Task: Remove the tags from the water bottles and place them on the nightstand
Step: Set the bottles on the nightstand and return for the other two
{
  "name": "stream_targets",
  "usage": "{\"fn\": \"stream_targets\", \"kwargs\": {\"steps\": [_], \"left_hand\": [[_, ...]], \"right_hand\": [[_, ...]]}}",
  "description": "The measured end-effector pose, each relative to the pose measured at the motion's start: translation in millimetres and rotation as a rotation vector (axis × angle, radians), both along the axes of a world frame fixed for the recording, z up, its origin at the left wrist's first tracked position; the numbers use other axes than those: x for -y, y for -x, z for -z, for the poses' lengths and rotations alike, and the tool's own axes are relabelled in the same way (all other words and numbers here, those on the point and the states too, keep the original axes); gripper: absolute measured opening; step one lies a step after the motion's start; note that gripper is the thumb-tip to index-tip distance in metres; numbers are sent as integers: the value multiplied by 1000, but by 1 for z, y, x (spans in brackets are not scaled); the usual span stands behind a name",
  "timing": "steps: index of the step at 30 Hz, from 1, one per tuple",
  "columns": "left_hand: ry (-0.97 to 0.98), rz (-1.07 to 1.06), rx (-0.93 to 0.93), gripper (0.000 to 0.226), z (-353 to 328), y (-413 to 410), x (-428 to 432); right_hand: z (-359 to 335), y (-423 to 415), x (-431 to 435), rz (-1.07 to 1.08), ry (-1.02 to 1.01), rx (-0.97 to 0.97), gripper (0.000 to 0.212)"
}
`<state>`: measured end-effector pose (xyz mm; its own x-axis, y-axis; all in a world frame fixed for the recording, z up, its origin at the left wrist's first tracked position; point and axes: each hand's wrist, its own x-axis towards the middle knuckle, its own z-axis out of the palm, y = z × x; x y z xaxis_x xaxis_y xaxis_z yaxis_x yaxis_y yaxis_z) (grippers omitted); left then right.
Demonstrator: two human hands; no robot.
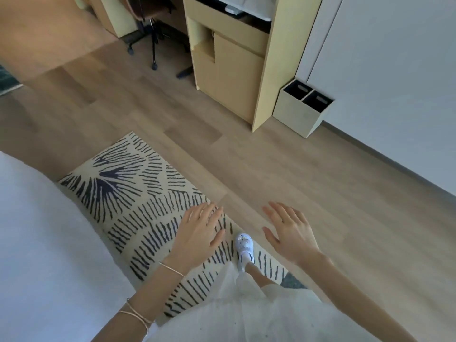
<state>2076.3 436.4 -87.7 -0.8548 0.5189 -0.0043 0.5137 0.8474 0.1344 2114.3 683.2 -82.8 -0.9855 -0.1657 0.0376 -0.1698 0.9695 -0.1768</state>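
Head view, hands in transit. The pale wood-plank floor [308, 193] fills most of the field ahead of and to the right of both hands; a white-covered bed [37, 243] lies to the left of the left hand, and a cream rug with dark brush-stroke lines [138, 193] lies under and ahead of that hand. A tall light-yellow wooden cabinet with an open upper shelf [237, 77] stands well ahead of the hands, with a cream two-compartment bin [296, 114] beside it, ahead of the right hand, and a black-based swivel chair [150, 23] farther off, ahead of the left hand. The left hand [199, 233] and right hand [291, 233] are held palm-down with fingers straight and spread, and hold nothing. Between them a white shoe with small charms [244, 245] steps on the rug edge; thin metal bracelets [172, 269] circle the left wrist. No water bottles, tags or nightstand can be made out here, so their place cannot be told. The step in hand appears to be locating the bottles: keep both hands free, scan surfaces beside the bed, and grip each bottle with one hand while the other pulls its tag.
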Motion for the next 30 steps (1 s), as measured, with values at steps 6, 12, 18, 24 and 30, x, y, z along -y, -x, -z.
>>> {"fn": "stream_targets", "kwargs": {"steps": [6,12,18,24,30], "left_hand": [[-22,-82,-56,51,-21,123,-28],[-72,-189,-111,50,-37,217,-58],[-82,-234,-100,48,-11,262,-46],[-32,-259,-48,49,3,338,-10],[-22,-185,-84,49,-23,456,29]], "right_hand": [[-27,144,-21,-102,17,-55,47],[-45,261,-28,-231,18,-152,45],[-27,322,-24,-299,30,-95,47],[-7,404,-5,-347,16,-17,47],[-27,513,34,-325,10,-60,44]]}}
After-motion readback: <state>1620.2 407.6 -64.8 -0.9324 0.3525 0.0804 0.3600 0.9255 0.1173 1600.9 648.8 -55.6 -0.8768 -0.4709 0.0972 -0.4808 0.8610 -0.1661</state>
